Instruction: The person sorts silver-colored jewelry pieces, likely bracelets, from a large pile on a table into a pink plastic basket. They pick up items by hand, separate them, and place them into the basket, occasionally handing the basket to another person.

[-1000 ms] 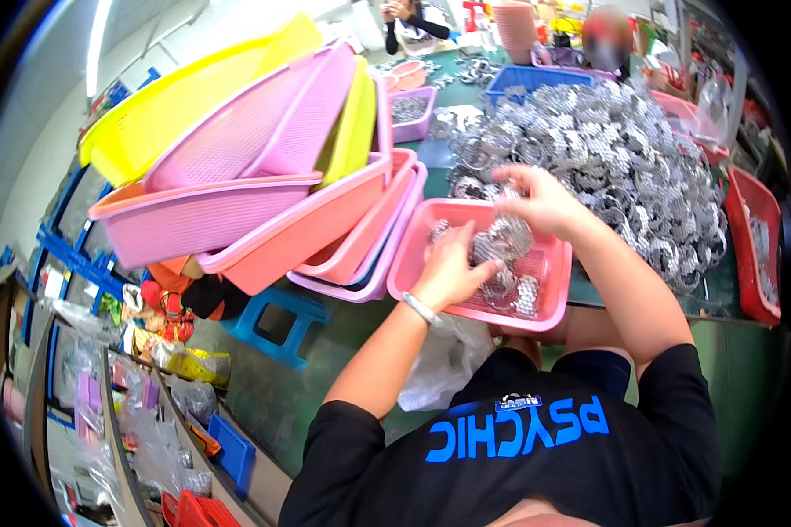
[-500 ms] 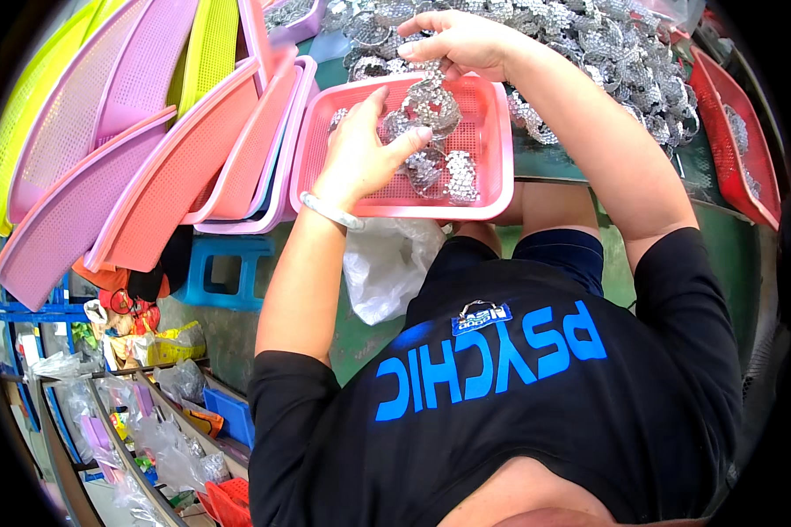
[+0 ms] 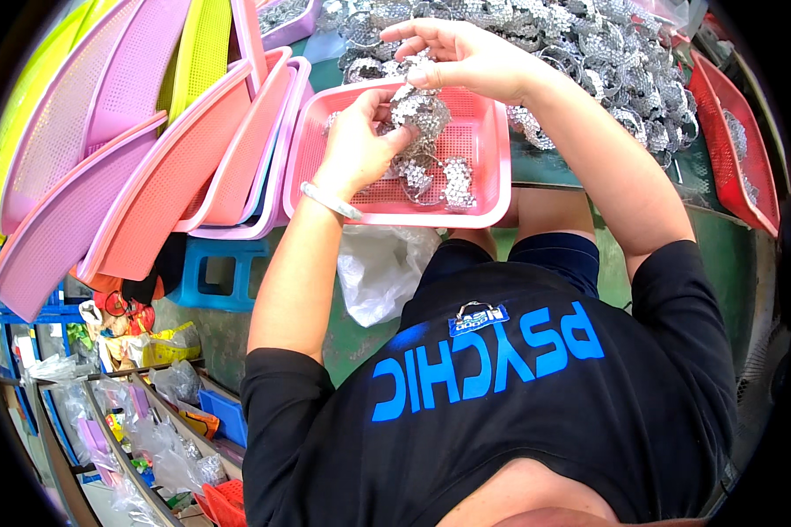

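A shiny silver mesh band (image 3: 420, 116) hangs between my hands above a pink perforated basket (image 3: 492, 206). My left hand (image 3: 360, 145), with a pale bangle on its wrist, closes thumb and fingers on the band's side. The thumb and a finger of my right hand (image 3: 470, 63) pinch the band's top end; its other fingers stretch out to the left. More silver bands (image 3: 459, 184) lie in the basket beneath. Part of the basket's left side is hidden by my left hand.
A big heap of silver bands (image 3: 606, 79) covers the table (image 3: 540, 167) beyond my right arm. Stacked purple, coral and green baskets (image 3: 167, 167) lean at the left. A red basket (image 3: 756, 184) stands far right. Below are a blue stool (image 3: 224, 272) and a plastic bag (image 3: 373, 272).
My left hand, open beside the hanging band before, has closed on it. My right hand has shifted slightly left and down with the band.
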A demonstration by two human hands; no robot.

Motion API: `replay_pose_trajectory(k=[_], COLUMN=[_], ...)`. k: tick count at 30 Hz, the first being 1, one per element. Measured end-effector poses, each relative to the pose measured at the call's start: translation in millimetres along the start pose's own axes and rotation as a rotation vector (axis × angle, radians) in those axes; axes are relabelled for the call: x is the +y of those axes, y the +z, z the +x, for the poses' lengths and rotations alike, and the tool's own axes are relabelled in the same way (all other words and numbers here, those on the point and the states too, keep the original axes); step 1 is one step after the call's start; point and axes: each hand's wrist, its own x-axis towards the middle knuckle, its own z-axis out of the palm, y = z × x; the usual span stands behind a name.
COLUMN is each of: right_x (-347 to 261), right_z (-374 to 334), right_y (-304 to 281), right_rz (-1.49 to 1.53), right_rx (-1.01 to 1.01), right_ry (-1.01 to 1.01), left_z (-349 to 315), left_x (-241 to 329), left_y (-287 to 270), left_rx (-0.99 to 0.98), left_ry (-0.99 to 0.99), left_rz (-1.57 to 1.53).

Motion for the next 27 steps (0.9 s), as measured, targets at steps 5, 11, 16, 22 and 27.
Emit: replay_pose_trajectory(k=[5,11,16,22,27], right_x=[3.7,4.7,24.0,12.8,7.8], right_z=[-10.4,-20.1,-13.2,-16.8,-11.3], right_y=[0.6,15.9,19.5,33.1,27.8], right_rz=[-0.043,-0.032,0.024,-0.495,-0.324], right_rx=[0.018,0.205,0.272,0.372,0.245], right_ry=[-0.062,0.035,0.137,0.024,0.167], left_z=[-6.8,-8.3,-10.5,-12.1,-11.6], left_x=[23.0,15.6,11.4,14.1,5.1], left_y=[5.5,10.9,14.7,10.6,7.9], left_rx=[0.087,0.170,0.219,0.221,0.186], left_ry=[0.031,0.091,0.204,0.072,0.057], left_rz=[0.232,0.376,0.443,0.344,0.256])
